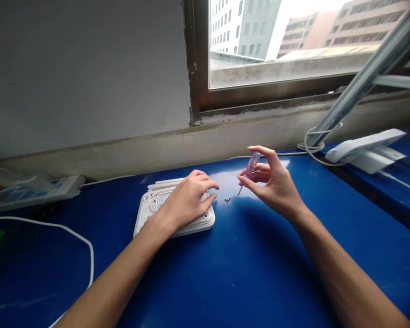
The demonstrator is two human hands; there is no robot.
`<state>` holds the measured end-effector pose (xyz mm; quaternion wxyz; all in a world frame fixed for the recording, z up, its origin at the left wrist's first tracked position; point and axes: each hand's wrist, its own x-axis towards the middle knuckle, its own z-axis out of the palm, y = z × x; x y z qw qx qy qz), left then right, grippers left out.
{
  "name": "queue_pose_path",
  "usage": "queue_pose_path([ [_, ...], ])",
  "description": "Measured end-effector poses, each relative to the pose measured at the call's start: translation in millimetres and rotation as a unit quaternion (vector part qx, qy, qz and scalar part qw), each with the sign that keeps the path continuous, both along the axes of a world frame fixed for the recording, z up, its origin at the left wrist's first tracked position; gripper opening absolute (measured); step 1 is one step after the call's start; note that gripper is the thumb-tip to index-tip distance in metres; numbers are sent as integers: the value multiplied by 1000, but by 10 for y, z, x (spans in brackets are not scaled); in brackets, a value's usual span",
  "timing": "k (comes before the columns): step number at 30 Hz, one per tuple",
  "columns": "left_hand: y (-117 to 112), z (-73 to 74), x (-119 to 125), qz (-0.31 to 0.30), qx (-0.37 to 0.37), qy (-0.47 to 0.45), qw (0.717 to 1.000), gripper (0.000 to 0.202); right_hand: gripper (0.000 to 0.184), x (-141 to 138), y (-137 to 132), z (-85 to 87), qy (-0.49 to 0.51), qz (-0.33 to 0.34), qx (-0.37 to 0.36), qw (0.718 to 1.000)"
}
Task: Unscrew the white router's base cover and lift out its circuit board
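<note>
A white router lies on the blue table, its vented face with screw holes turned up and its antennas folded along the far side. My left hand rests over it, fingers loosely bent and apart, holding nothing; it hides much of the router's middle. In my right hand is a small screwdriver with a clear purplish handle, pinched between thumb and fingers. Its thin shaft points down at the table. Several small dark screws lie between the router and the screwdriver tip.
A white power strip sits at the left by the wall, and a white cable curves across the table's left side. At the right are another power strip with plugs and a slanted metal post. A window is behind.
</note>
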<state>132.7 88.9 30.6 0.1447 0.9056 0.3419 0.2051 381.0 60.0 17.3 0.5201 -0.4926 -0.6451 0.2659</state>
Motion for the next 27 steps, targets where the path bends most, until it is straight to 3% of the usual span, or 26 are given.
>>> queue_pose_path([
  [5,-141,40,-526,59,15,-14,998,23,83,-168,-55,25,38,6,1,999],
  [10,-283,-51,-1004,98,19,-1,995,32,78,-354,-104,23,69,7,13,998],
  [15,-389,-146,-1319,142,-14,23,989,45,79,-508,-138,-29,78,7,25,997],
  [20,-464,-130,-1419,186,-24,62,980,46,78,-646,-176,-57,67,-3,43,997],
  [27,-612,-80,-1191,256,19,90,962,53,75,-781,-245,1,46,-37,105,993],
])
